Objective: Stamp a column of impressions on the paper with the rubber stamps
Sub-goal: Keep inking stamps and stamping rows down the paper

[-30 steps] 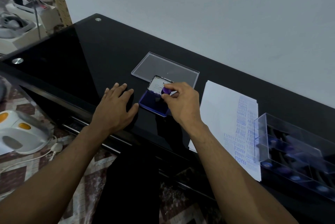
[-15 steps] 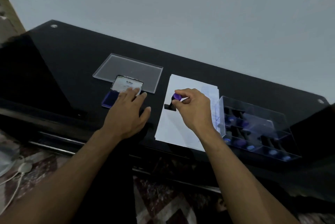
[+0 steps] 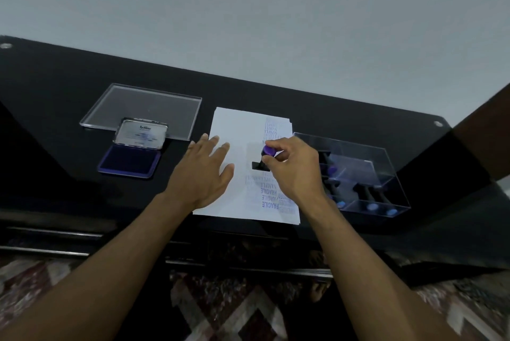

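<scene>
Right hand [image 3: 292,166] pinching stamp [image 3: 262,160] upright over paper [image 3: 237,131], base crosswise just beyond the printed column [image 3: 269,194]; left hand [image 3: 202,175] flat, steadying the sheet's left edge.

paper [image 3: 237,131] white, blue impressions | stamp [image 3: 265,157] purple-topped, black | ink pad [image 3: 129,162] blue | table [image 3: 55,86] black

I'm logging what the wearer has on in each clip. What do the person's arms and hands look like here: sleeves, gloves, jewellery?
Both forearms are bare up to the frame edge, with no sleeve in view. The left hand and right hand wear no gloves. No ring, watch or bracelet shows on either wrist or on the visible fingers.
</scene>
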`<state>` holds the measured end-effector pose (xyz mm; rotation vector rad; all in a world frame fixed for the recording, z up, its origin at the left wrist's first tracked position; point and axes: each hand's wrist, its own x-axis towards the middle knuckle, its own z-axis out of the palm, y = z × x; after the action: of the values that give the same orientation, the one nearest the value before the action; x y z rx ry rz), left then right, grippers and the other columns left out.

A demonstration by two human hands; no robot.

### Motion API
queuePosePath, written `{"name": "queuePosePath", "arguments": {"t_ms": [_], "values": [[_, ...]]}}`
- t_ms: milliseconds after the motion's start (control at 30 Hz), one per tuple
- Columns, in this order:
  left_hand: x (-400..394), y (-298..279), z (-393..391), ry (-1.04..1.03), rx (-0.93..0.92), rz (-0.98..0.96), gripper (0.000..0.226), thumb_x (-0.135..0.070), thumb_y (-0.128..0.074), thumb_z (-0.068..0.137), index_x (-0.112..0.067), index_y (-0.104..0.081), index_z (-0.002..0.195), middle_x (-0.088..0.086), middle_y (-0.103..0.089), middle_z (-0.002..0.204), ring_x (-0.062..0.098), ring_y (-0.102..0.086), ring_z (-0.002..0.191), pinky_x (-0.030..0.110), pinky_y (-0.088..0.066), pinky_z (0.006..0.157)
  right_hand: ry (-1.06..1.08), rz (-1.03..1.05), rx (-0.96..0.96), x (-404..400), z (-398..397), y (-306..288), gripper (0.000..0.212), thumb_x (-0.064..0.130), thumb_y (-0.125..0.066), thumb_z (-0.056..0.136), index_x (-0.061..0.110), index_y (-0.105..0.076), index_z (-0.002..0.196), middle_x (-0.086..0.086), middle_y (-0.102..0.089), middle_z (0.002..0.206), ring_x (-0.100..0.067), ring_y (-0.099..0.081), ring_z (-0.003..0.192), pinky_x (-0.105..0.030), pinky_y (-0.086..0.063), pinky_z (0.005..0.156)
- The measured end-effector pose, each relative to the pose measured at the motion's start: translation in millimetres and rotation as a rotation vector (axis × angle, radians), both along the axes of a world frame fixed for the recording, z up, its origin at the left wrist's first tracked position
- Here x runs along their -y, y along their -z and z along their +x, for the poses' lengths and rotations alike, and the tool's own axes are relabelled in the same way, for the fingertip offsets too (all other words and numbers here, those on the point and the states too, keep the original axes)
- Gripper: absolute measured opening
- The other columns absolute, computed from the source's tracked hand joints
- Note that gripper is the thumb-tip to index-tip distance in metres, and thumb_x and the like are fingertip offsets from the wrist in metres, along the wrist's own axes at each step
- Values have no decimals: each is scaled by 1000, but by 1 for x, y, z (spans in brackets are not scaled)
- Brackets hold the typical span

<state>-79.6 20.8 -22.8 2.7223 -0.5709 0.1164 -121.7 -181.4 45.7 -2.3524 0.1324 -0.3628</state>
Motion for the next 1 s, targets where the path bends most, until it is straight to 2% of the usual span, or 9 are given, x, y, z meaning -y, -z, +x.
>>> {"name": "queuePosePath", "arguments": {"t_ms": [167, 300, 500, 1000], "values": [[2, 13, 6, 1, -41, 24, 60, -48, -35, 104, -19, -30, 157, 9, -19, 167, 28, -7, 156, 44, -5, 124, -53, -66, 23, 1, 6, 5, 26, 18, -76, 85, 19, -74, 111, 4, -67, 106, -7, -66, 78, -23, -55, 83], [0, 20, 6, 4, -33, 21, 66, -52, -27, 99, -19, -34, 156, 9, -20, 167, 28, -9, 156, 43, -4, 125, -69, -86, 26, -1, 9, 11, 26, 18, -77, 84, 19, -74, 111, 4, -67, 106, -7, -66, 80, -22, -55, 83], [-1, 23, 6, 5, -17, 22, 67, -53, -24, 99, -20, -33, 156, 8, -18, 167, 25, -6, 156, 38, 1, 123, -69, -91, 27, -2, 10, 16, 28, 18, -77, 84, 18, -74, 112, 4, -67, 107, -6, -66, 79, -8, -49, 77], [0, 23, 7, 1, -18, 42, 71, -56, -21, 97, -20, -30, 158, 7, -15, 168, 24, -4, 156, 38, 3, 123, -100, -159, 33, -6, 11, 17, 32, 21, -77, 85, 14, -73, 116, -1, -68, 108, -12, -67, 86, -27, -56, 86]]}}
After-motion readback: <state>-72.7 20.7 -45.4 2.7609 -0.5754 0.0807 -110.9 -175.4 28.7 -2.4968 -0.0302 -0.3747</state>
